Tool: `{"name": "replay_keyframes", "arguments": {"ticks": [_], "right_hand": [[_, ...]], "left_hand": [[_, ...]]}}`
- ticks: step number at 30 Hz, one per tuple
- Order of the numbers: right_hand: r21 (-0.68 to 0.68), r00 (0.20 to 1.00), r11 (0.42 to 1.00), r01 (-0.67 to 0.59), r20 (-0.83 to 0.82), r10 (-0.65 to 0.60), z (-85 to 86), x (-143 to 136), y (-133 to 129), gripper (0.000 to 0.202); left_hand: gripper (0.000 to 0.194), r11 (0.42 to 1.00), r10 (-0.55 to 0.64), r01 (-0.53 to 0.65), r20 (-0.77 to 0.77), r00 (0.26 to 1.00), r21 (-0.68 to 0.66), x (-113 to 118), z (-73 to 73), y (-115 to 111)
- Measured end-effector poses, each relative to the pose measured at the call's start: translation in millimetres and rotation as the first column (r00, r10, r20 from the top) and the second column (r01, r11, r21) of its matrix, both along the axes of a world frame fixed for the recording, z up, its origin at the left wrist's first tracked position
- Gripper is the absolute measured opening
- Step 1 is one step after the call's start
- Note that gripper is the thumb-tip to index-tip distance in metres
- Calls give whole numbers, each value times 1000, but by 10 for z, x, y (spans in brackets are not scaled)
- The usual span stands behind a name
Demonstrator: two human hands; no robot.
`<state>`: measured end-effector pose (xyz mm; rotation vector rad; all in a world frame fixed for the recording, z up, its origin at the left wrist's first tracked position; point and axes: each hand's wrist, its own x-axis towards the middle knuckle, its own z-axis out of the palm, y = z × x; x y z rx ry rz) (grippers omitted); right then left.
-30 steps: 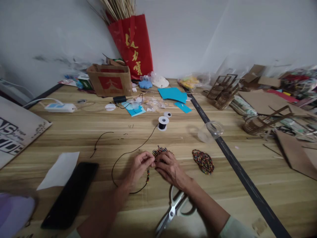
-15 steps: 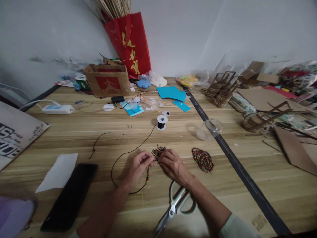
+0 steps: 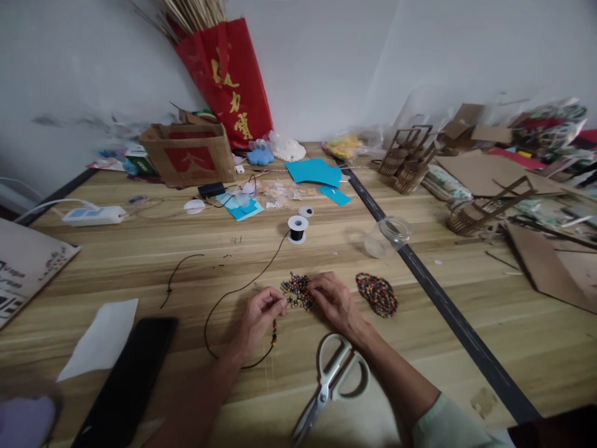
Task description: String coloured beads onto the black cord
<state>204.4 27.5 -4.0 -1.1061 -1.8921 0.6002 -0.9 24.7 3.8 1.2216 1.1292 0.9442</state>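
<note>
Fingers pinched, my left hand (image 3: pixel 265 311) holds the end of a black cord (image 3: pixel 224 297), with several coloured beads (image 3: pixel 274 333) strung just below the fingertips. The cord loops left and runs back to a white spool (image 3: pixel 297 230). My right hand (image 3: pixel 332 300) touches the right edge of a loose bead pile (image 3: pixel 297 291), its fingers bent together; whether a bead is between them is too small to tell. A coiled bead string (image 3: pixel 377 294) lies right of that hand. White-handled scissors (image 3: pixel 329 382) rest near my right forearm.
A black phone (image 3: pixel 128 379) and white paper (image 3: pixel 100 339) lie at the left. Behind are a clear container (image 3: pixel 388 236), blue paper (image 3: pixel 313 172), a cardboard box (image 3: pixel 186 155) and a red bag (image 3: pixel 228 81). Small woven baskets (image 3: pixel 482 214) stand at the right.
My right hand has moved away from my left fingertips to the right side of the bead pile, uncovering more beads. The view has shifted slightly.
</note>
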Motion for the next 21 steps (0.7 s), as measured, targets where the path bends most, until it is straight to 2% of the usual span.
{"name": "replay_keyframes", "arguments": {"ticks": [10,21], "right_hand": [[-103,995,992,68,-61,-75,8,60,21,12],[-133,999,991,-12,-37,7,-41,128,51,11]], "left_hand": [[18,1000,-8,8,-40,999,-8,-1,34,-17],[19,1000,-9,9,-41,999,7,16,70,-33]]}}
